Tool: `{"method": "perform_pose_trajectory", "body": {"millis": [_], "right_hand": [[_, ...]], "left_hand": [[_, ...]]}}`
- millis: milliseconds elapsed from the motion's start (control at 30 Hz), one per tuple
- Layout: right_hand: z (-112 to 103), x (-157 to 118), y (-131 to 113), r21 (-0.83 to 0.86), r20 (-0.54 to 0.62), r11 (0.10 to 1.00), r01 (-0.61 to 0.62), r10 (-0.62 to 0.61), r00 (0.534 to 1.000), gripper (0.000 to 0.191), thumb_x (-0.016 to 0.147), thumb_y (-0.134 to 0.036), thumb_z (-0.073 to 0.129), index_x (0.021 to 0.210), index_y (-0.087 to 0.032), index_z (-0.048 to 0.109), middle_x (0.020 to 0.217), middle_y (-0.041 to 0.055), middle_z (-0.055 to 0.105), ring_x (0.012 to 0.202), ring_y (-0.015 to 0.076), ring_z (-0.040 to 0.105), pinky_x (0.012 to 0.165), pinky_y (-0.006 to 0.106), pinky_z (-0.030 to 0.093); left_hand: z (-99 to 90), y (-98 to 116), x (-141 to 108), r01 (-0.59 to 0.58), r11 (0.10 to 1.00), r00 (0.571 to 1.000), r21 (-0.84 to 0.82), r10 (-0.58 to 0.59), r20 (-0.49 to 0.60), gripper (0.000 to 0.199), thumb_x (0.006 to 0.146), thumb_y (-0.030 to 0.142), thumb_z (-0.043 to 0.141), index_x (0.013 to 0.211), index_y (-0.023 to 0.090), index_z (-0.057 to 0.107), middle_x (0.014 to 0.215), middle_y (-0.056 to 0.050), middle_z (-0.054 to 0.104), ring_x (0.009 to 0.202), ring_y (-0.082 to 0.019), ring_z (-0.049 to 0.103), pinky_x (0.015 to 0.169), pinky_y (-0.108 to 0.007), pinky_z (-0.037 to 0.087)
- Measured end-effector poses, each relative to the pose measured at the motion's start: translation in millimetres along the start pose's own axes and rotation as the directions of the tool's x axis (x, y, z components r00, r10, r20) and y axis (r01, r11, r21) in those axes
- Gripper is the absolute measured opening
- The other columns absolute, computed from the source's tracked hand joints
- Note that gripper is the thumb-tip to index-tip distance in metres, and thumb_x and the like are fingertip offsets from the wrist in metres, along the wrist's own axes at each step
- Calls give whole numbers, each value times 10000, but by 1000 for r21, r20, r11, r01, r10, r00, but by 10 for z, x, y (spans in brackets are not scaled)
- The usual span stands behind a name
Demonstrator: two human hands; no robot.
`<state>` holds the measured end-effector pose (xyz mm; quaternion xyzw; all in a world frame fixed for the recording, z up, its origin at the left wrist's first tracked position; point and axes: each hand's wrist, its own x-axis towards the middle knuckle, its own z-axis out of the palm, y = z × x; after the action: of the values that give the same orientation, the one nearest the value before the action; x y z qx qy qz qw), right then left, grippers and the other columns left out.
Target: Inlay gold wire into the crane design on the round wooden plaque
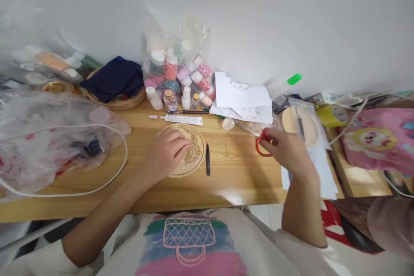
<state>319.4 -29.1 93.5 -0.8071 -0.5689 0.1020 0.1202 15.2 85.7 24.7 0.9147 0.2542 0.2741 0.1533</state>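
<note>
My left hand (171,150) rests over the left part of a round wooden disc (196,155) with a pattern of gold lines. Its fingers are curled together; whatever they may pinch is hidden. On the right, my right hand (289,150) grips the red handles of a pair of scissors (262,142), whose blades point away to the upper left. Just right of the disc lie black tweezers (208,159). A thin loop of gold wire (227,148) lies on the wood between the tweezers and the scissors. Behind the disc is a white glue tube (183,119), its nozzle to the left.
A plastic bag of bead bottles (177,64) stands against the wall, small bottles (186,98) before it. White papers (242,97) lie behind the scissors. At left are a crumpled plastic bag (64,138) and a white cable (124,151); at right, a pink pouch (378,138).
</note>
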Motion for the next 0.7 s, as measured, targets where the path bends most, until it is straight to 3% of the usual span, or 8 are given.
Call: {"method": "perform_pose_trajectory", "body": {"millis": [67, 167, 267, 367, 533, 700], "right_hand": [[267, -37, 55, -144, 94, 981, -132, 146, 985, 133, 728, -221, 654, 611, -204, 593, 561, -2, 589, 513, 145, 488, 495, 277, 314], [533, -77, 80, -177, 97, 966, -188, 207, 973, 105, 766, -214, 579, 713, -191, 667, 756, 59, 687, 627, 180, 567, 562, 295, 357], [609, -92, 72, -192, 74, 951, -241, 259, 963, 193, 774, -207, 559, 853, -163, 729, 842, 110, 716, 721, 220, 620, 614, 311, 387], [570, -74, -8, -205, 74, 936, -285, 305, 949, 193, 765, -216, 591, 859, -147, 744, 812, 124, 723, 713, 238, 639, 611, 315, 393], [492, 55, -470, -180, 82, 951, -252, 269, 960, 259, 880, -273, 525, 947, -125, 728, 1000, 158, 730, 813, 251, 665, 646, 317, 397], [589, 264, -1027, -35, 189, 993, -115, 120, 975, 211, 888, -296, 558, 930, -171, 723, 924, 94, 748, 826, 218, 664, 662, 288, 383]], "left_hand": [[60, -27, -175, 27, 1000, 1000, 16, -27, 3, 216, 977, 207, 471, 902, 188, 672, 844, -37, 688, 835, -189, 633, 801, -364, 499], [84, -68, -304, 59, 998, 998, 39, -60, 26, 225, 975, 198, 455, 890, 197, 664, 871, -31, 690, 839, -181, 629, 796, -354, 501], [40, -146, -324, 60, 996, 997, 64, -62, 38, 218, 972, 196, 459, 897, 195, 664, 894, -30, 697, 858, -174, 634, 796, -341, 497], [-19, -266, -284, 41, 995, 999, 96, -44, 27, 227, 973, 197, 455, 893, 193, 667, 876, -29, 700, 839, -173, 635, 774, -336, 492], [-137, -476, -185, 11, 984, 998, 179, -21, 58, 224, 959, 186, 476, 876, 200, 683, 842, -28, 699, 814, -182, 631, 735, -328, 483], [-246, -669, -166, 76, 928, 991, 365, -110, 74, 245, 926, 138, 482, 836, 194, 703, 951, -96, 702, 915, -257, 625, 770, -397, 478]]}}
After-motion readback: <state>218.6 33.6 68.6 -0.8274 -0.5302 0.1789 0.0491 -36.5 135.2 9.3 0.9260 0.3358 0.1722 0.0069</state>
